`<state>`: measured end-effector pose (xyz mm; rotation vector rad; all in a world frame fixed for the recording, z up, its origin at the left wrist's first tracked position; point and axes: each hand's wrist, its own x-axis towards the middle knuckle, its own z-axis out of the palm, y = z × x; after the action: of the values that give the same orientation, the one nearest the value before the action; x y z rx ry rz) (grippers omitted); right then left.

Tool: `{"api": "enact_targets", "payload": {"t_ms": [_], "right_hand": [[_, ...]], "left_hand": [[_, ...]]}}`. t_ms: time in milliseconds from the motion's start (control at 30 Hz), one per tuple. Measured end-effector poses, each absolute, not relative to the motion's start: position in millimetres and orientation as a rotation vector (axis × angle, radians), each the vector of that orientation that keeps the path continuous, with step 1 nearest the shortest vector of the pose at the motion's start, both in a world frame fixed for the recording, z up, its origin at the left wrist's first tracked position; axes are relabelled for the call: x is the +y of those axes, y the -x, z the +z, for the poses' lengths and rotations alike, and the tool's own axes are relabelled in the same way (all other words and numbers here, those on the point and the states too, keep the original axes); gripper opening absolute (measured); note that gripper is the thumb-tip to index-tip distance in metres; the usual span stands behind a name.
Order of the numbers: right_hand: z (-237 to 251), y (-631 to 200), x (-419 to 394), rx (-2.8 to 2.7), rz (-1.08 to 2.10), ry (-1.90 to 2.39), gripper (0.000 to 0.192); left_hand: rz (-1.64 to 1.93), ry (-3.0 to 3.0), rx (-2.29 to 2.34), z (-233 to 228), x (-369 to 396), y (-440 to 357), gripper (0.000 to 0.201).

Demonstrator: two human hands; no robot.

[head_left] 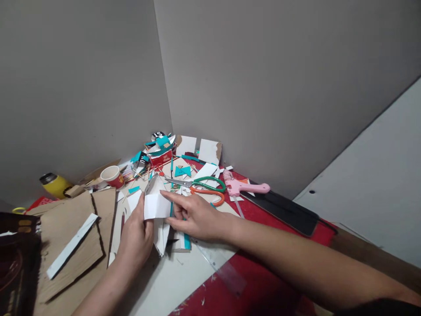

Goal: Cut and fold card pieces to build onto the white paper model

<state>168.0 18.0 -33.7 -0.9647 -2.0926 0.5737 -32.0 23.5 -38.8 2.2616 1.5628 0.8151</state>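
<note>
Between my hands is a pointed, boat-shaped piece of white card (161,239), with a white paper strip (157,206) lying across its middle. My left hand (135,237) is closed around the piece's left side, its thumb along the strip's left edge. At the other end, my right hand (194,215) grips the strip: the index finger reaches its upper right corner and the thumb its lower right corner. The remaining right fingers are curled. Just beyond lie scissors (210,180) with one green and one orange handle, blades pointing left.
A pink glue gun (246,187) lies at the right beside a black flat object (279,210). Brown cardboard (72,237) covers the left side, near a paper cup (112,176) and yellow bottle (56,186). Paper scraps and a card model (161,149) sit towards the wall corner.
</note>
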Motion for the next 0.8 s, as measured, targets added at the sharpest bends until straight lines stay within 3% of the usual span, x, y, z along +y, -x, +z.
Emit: {"api": "enact_targets", "payload": {"t_ms": [200,333,800], "right_hand": [[-24,-160,-2,-2.22,0.13,1.09,0.069],[-31,-150,-5,-2.289,0.055,1.136,0.06],[-48,-145,13,-1.93,0.698,1.062,0.051]], "left_hand": [[0.791,-2.388,1.638,-44,23,33,0.066],[0.768,-2.366,1.63,-44,19,26,0.067],[0.881,-2.042,1.552,-43,17,16,0.06]]}}
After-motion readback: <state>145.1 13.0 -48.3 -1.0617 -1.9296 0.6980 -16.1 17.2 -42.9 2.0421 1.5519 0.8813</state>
